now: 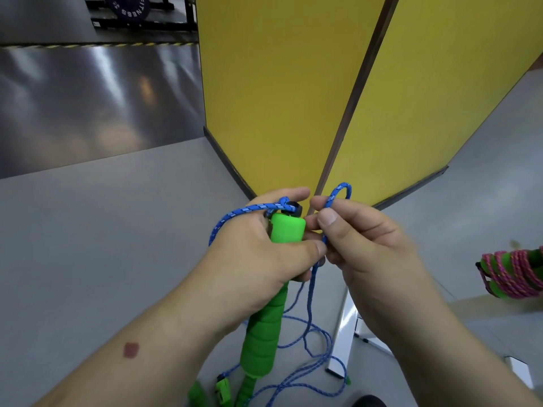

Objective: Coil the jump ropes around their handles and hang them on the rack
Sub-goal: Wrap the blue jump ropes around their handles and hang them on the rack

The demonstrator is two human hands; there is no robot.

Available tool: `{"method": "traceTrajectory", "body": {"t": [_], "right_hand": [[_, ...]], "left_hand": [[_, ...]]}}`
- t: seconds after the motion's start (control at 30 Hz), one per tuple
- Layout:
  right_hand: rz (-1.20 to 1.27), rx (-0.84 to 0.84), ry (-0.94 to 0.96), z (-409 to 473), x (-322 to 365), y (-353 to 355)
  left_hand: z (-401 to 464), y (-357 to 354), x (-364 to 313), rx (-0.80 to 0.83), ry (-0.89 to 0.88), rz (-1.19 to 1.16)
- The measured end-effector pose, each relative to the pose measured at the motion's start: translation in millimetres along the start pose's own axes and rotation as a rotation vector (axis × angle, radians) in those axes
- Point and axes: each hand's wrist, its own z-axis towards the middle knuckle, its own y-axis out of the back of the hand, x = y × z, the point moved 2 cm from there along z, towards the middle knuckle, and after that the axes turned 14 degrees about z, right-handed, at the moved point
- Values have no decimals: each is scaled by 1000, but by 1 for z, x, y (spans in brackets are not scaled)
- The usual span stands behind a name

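Left hand (258,254) grips the green handles (286,230); right hand (361,239), just beside them, pinches the blue rope (338,195) (looped above the fingers).

I see my left hand (258,254) wrapped around the green foam handles (264,327). My right hand (361,242) pinches a loop of the blue rope (338,195) just beside the top of the handles. More blue rope hangs down in loose curls to the grey floor (102,230). A pink rope bundle (517,277) sits far right. Yellow panels (279,83) stand behind.
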Motion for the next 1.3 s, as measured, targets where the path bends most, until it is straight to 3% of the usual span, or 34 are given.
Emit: {"method": "traceTrajectory", "body": {"t": [0.17, 0.3, 0.43, 0.6, 0.7, 0.8, 0.97, 1.1, 1.3], "right_hand": [[-92, 5, -132, 1, -8, 4], [-231, 185, -318, -5, -8, 2], [-212, 128, -157, -4, -4, 1], [-61, 44, -18, -2, 3, -3], [-54, 51, -25, -2, 1, -3], [-138, 33, -106, -1, -5, 2], [-316, 187, -327, -4, -9, 2], [-283, 135, -228, -3, -8, 4], [-95, 60, -75, 0, -3, 2]], "left_hand": [[2, 5, -5, -95, -33, -126], [7, 17, -7, -183, -30, -245], [6, 20, -5, -217, 3, -198], [1, 0, 1, -52, 26, -46], [-1, -6, 2, -64, -7, 12], [1, 0, -2, -138, -20, -73], [6, 18, -7, -251, -24, -181], [7, 21, -6, -287, 2, -170], [-1, -1, 3, -120, 60, -4]]}}
